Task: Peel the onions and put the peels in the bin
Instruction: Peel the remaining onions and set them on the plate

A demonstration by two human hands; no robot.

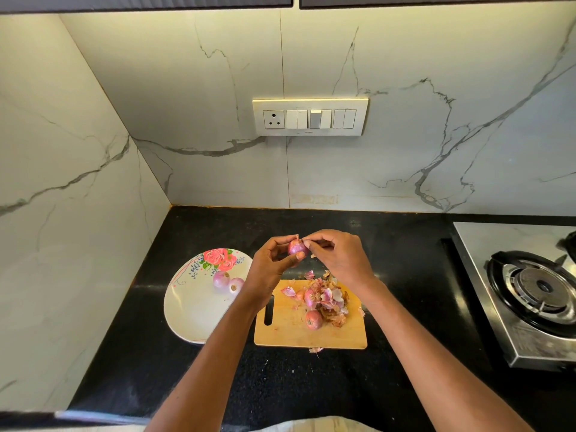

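Note:
My left hand [272, 263] grips a small purple onion [296, 247] above the black counter. My right hand [338, 255] pinches a bit of skin at the onion's top. Below them a wooden cutting board [286, 328] carries a heap of onion peels [330, 302] and an unpeeled reddish onion [313, 319]. Two peeled onions [228, 282] lie on a white plate [193, 307] with a rose print, left of the board. No bin is in view.
A steel gas stove [530, 294] stands at the right edge of the counter. Loose peel scraps [315, 349] lie by the board's front edge. A marble wall with a switch panel [310, 117] rises behind, and another wall closes the left side.

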